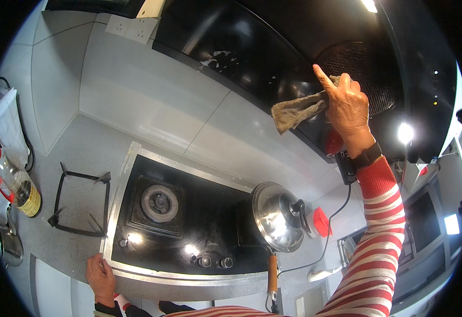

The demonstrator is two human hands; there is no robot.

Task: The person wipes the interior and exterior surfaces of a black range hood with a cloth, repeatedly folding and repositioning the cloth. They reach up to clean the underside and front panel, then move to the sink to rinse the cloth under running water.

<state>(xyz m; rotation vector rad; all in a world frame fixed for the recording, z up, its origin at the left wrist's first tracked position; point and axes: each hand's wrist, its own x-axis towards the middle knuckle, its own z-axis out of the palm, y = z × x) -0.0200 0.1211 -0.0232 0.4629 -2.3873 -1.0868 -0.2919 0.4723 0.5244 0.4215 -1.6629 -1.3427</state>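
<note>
My right hand (347,101) is raised to the black range hood (246,47), its index finger extended onto the hood near the mesh filter (357,67). A damp brown cloth (300,111) is held in that hand and hangs out to its left. White residue marks the hood's glossy panel. Down at the counter's front edge, my left hand (101,275) rests by the lower left corner of the gas hob (203,222); whether its fingers grip anything is not clear. The hob's left burner (159,203) has no grate over it.
A pan with a domed steel lid (280,218) and wooden handle (272,273) covers the hob's right side. On the counter at left lie a black pan support (82,204), a bottle with a red cap (23,186) and a steel pot (11,241). A cable (332,226) runs down at right.
</note>
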